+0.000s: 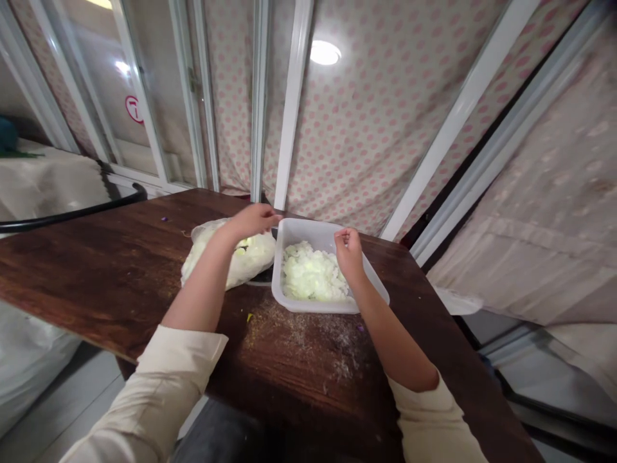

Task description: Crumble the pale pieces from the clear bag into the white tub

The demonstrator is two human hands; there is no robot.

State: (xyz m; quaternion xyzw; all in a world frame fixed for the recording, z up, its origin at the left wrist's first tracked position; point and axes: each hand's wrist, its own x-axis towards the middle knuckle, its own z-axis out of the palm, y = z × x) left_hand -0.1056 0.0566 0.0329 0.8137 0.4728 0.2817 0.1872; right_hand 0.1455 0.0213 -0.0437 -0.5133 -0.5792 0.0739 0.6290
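Note:
A white plastic tub [332, 307] stands on the dark wooden table, holding a heap of pale yellow-green and white pieces [315, 273]. Just left of it lies a clear plastic bag [253, 260] filled with similar pale pieces. My left hand [255, 220] is over the bag, its fingers drawn together near the tub's left rim; what they hold, if anything, is too small to make out. Above the right part of the tub is my right hand [349, 249], with curled fingers pressed together. Whether something is between them cannot be seen.
Whitish powder and small yellow scraps are scattered on the table [289, 360] in front of the tub. White window frames and a pink-dotted curtain [366, 128] rise behind it. A black chair rail [72, 215] is at the left, with a large plastic bag [29, 360] below.

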